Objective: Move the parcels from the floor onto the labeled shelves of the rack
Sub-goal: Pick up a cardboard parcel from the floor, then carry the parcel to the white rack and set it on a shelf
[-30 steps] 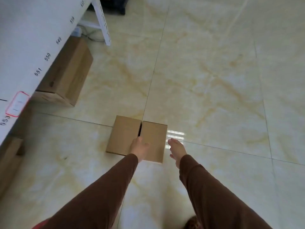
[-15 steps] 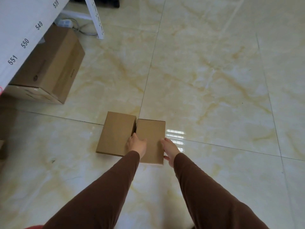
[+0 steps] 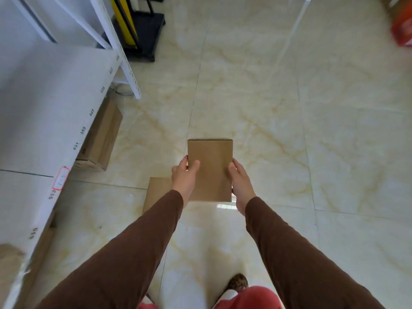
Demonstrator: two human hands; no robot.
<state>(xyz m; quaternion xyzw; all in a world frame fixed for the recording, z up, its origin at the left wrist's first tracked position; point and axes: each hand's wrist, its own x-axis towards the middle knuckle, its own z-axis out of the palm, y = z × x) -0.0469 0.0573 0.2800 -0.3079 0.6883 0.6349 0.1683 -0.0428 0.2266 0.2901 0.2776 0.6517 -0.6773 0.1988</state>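
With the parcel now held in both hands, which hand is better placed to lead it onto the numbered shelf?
Left, probably. The left hand grips the parcel on the side facing the shelf, which lies to the person's left; the right hand holds the far edge.

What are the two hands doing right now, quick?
Left hand: closed on the left edge of the cardboard parcel, lifted off the floor.
Right hand: closed on the same parcel's right edge.

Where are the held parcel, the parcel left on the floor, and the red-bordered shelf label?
held parcel (image 3: pixel 211 168): head view, middle of its top face.
parcel on the floor (image 3: pixel 157 192): head view, visible brown top.
red-bordered shelf label (image 3: pixel 61 178): head view, label centre.
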